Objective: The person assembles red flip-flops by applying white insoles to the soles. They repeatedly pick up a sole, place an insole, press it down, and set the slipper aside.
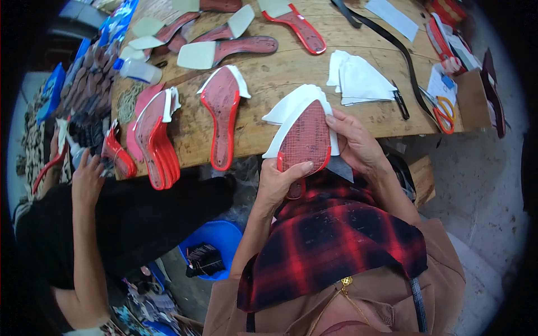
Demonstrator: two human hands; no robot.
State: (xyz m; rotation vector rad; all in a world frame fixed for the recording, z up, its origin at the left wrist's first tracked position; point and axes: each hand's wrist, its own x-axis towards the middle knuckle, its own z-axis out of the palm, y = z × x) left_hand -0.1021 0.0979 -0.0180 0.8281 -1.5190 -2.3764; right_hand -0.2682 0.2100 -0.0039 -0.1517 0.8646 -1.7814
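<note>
Over the table's near edge I hold a shoe insole (305, 137) with a reddish mesh face, red edging at its sides and a white strip around its pointed toe. My left hand (276, 182) is closed on its lower part, thumb pressed on the face. My right hand (358, 140) pinches the white strip at the insole's right side, near the toe. Behind the toe lie white cut pieces (280, 113), partly covered by the insole. Another white-toed insole (219, 123) rests to the left. A fanned stack of white pieces (364, 78) lies beyond my right hand.
Stacked red-edged insoles (157, 140) overhang the table's front edge at left. A black pen-like tool (400, 103), a black strap (406, 53) and orange-handled scissors (444, 115) lie at right. A co-worker's hand (87, 179) holds a bottle at far left. A blue bucket (224, 235) stands below.
</note>
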